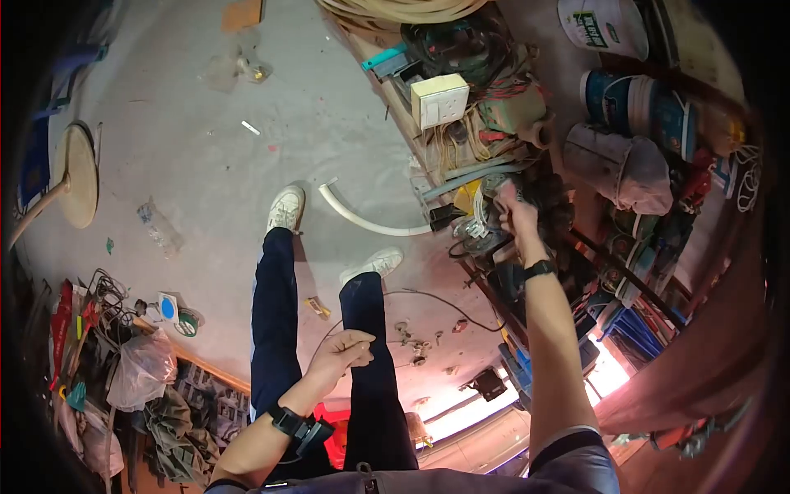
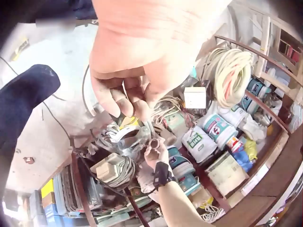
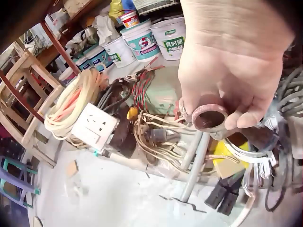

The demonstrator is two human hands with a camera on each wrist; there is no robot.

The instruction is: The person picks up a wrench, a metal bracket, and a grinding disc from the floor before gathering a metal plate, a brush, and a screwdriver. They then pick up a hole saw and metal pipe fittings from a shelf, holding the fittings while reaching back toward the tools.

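A rusty, round-mouthed metal fitting (image 3: 209, 108) is pinched in the fingers of my right hand (image 3: 232, 71) in the right wrist view. That hand (image 1: 520, 218) is over the cluttered rack at the right in the head view. Beneath it lie a bundle of white cable ties or strips (image 3: 246, 153) and a yellow object (image 3: 232, 156). My left hand (image 1: 341, 354) hangs above the legs, away from the rack. Its fingers (image 2: 111, 101) curl loosely in the left wrist view, with nothing visible in them.
A white socket box (image 1: 442, 100), coiled pale hose (image 2: 229, 78) and grey pipes lie along the rack. Paint buckets (image 1: 609, 99) stand beyond it. A curved white pipe (image 1: 370, 222) lies on the floor near the shoes. At the lower left is a clear plastic bag (image 1: 141, 368).
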